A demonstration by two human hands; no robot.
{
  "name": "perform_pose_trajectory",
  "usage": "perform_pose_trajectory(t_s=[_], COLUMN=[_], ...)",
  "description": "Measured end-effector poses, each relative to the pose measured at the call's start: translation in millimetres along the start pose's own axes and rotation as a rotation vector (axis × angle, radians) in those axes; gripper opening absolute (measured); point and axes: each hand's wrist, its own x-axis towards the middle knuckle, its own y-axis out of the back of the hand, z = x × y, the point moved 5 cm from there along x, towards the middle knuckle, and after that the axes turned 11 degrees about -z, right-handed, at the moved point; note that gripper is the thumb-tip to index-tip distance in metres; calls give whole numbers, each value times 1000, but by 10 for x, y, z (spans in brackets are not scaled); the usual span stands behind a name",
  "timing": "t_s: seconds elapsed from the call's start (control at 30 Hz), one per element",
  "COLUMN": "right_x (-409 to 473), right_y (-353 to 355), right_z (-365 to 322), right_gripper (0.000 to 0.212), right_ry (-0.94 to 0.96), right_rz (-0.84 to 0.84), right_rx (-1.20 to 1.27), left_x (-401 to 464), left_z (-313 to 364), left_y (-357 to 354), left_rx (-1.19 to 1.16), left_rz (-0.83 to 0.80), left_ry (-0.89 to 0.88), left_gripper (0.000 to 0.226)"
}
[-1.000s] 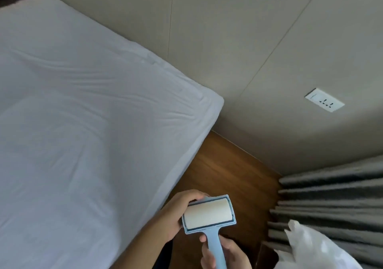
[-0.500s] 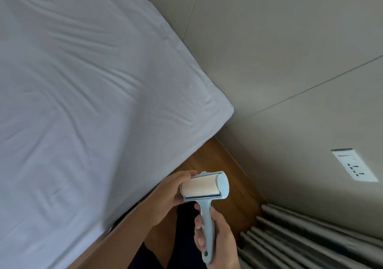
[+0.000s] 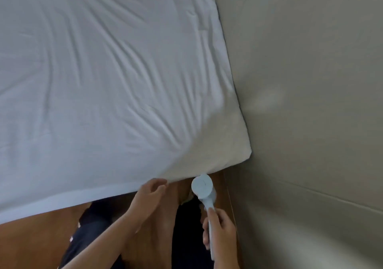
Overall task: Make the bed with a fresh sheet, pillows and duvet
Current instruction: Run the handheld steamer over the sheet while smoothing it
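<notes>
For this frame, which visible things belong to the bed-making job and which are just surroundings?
Job:
- white sheet, wrinkled, spread over the bed
- lint roller, handle gripped by the right hand
- left hand, empty, near the sheet's edge

Surroundings:
- beige wall
- wooden floor

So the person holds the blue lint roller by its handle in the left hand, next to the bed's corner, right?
Not quite: the head view shows the right hand gripping the lint roller handle; the left hand is free, beside the bed's corner.
</notes>
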Motion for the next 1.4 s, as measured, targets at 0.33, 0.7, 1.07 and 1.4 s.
perform_pose_trajectory(t_s=[0.33, 0.7, 1.07, 1.4], right_x=[1366, 2467, 3949, 3714], right_y=[1017, 67, -1107, -821], right_z=[-638, -2021, -3536, -3029], right_gripper=[27, 37, 47, 44], right_ry=[248, 645, 735, 680], right_rz=[75, 129, 203, 189], right_rx=[-466, -712, -1060, -1076], left_x=[1139, 1671, 1852, 1819], left_z=[86, -9, -136, -80], left_y=[-74, 264, 254, 263], left_rx=[905, 978, 922, 980], left_rz=[472, 555, 607, 609], left_ry=[-181, -249, -321, -309], left_gripper=[88, 113, 132, 125])
